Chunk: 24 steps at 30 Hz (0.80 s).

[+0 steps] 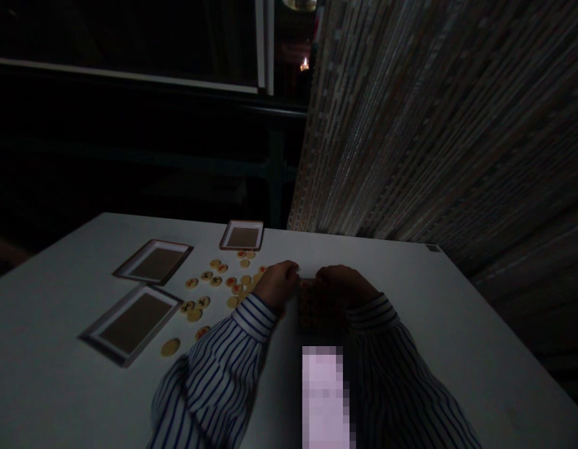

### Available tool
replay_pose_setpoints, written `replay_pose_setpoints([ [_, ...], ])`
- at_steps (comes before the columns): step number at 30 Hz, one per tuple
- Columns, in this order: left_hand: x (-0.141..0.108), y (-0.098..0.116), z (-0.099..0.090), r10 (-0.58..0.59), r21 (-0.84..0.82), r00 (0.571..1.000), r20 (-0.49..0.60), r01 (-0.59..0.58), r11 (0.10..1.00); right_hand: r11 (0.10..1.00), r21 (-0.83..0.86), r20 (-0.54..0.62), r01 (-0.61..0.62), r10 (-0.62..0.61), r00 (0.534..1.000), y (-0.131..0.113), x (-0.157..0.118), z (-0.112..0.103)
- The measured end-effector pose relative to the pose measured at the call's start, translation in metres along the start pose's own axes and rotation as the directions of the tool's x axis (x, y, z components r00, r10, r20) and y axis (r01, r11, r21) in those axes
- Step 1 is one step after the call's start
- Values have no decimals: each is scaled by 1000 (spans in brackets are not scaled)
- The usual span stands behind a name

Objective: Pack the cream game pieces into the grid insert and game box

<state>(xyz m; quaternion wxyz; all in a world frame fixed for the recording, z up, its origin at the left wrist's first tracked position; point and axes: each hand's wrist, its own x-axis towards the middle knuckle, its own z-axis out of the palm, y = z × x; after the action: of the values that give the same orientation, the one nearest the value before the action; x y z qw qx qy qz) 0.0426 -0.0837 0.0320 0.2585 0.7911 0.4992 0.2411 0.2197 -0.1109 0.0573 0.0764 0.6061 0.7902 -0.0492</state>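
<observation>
Both hands reach over the middle of the white table (424, 299). Between them lies a dark box (317, 307) with round shapes faintly visible inside. My left hand (278, 284) is at the box's left side, its fingers curled, and what they hold is hidden. At the box's upper right, my right hand (347, 284) is closed, its fingers bent toward the box edge; its grip is too dark to make out. Several round wooden pieces (206, 275), some with red or black markings, lie scattered left of my left hand. A plain piece (170, 347) sits nearer the front.
Three framed trays or frames stand left of the pieces: one at the back (243, 236), one mid-left (154, 261) and one nearer (134, 321). A bright pixelated patch (325, 399) shows at the bottom centre. A strand curtain (386, 112) hangs behind the table.
</observation>
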Motion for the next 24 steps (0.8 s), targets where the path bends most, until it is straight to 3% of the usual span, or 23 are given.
replay_pose_setpoints([
  [24,-2,2,-2,-24,7,999,28,24,1000,998,-49,36,-26,28,999,-4,3,6],
])
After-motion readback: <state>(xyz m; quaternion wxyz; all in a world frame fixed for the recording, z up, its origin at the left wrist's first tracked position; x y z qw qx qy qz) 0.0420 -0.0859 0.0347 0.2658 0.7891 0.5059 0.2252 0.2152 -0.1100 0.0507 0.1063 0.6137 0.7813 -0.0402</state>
